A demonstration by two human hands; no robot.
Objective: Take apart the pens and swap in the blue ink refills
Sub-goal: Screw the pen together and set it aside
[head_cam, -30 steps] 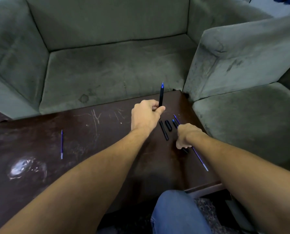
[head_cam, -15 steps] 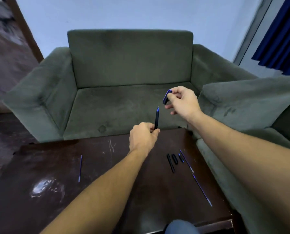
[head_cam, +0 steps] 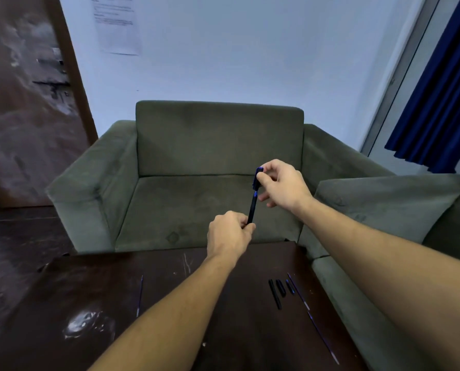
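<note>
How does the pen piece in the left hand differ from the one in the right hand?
The pen barrel in the left hand is long and slim; the cap in the right hand is short and stubby. The barrel is gripped at its lower end and stands nearly upright; the cap is pinched at its top, over the barrel's blue tip. Both are dark and held above the table.

Printed sheet (head_cam: 116, 25) on wall, txt too blurred to read
</note>
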